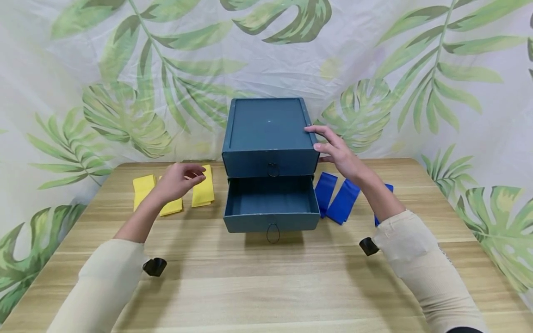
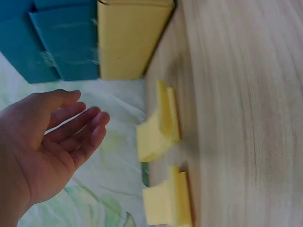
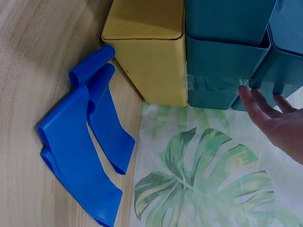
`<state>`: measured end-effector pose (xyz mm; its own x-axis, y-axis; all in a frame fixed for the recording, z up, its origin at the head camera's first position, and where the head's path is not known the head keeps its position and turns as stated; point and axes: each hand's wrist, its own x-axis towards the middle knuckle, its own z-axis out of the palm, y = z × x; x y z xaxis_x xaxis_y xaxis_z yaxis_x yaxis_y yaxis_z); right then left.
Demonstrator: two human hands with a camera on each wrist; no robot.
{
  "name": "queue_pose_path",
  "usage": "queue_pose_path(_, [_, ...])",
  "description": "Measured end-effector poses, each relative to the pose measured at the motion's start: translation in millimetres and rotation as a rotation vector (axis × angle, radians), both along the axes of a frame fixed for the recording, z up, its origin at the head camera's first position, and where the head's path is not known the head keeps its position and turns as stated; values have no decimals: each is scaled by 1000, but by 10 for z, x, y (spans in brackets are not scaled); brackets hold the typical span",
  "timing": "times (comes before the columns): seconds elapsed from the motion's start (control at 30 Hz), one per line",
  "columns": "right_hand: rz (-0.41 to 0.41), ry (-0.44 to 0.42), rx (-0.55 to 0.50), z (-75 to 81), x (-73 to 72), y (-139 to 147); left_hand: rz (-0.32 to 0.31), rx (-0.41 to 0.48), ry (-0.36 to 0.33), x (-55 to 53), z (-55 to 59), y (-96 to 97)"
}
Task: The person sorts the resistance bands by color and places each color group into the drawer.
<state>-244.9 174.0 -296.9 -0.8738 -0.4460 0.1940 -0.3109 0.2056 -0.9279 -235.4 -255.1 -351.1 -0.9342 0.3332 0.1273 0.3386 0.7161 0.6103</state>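
A dark blue two-drawer box (image 1: 268, 125) stands at the back middle of the table. Its lower drawer (image 1: 271, 223) is pulled out, bare inside, with a thin wire loop on the front. My right hand (image 1: 339, 152) has its fingers at the upper drawer unit's right edge; the right wrist view shows the fingertips (image 3: 244, 90) right by its side. Left of the box, my left hand (image 1: 176, 181) hovers over folded yellow strips (image 1: 202, 192), fingers loosely bent and holding nothing. In the left wrist view its palm (image 2: 47, 161) is bare.
Three folded blue strips (image 1: 343, 201) lie right of the box, partly under my right arm. A yellow block (image 3: 147, 71) supports the drawers. Behind the wooden table (image 1: 266, 286) hangs a leaf-print cloth (image 1: 200, 60).
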Motion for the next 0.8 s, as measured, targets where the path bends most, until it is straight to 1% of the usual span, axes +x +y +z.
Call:
queue_pose_path(0.07, [-2, -1, 1, 6, -3, 5, 23, -28, -10, -108, -63, -13])
queue_pose_path(0.2, [6, -8, -5, 11, -7, 5, 49, -108, -33, -328, -218, -66])
queue_pose_path(0.33, [2, -9, -1, 2, -11, 10, 60, -167, -70, -496, -389, -114])
queue_pose_path(0.47, [-2, -1, 10, -7, -14, 17, 84, -206, -115, -588, -524, -127])
queue_pose_path(0.57, [1, 6, 12, -8, -17, 16, 107, -230, -135, -637, -594, -140])
queue_pose_path(0.7, [5, 10, 9, -4, -16, 16, 138, -238, -123, -696, -650, -182])
queue_pose_path(0.8, [6, 7, 8, -5, -14, 23, 153, -235, -86, -742, -670, -205])
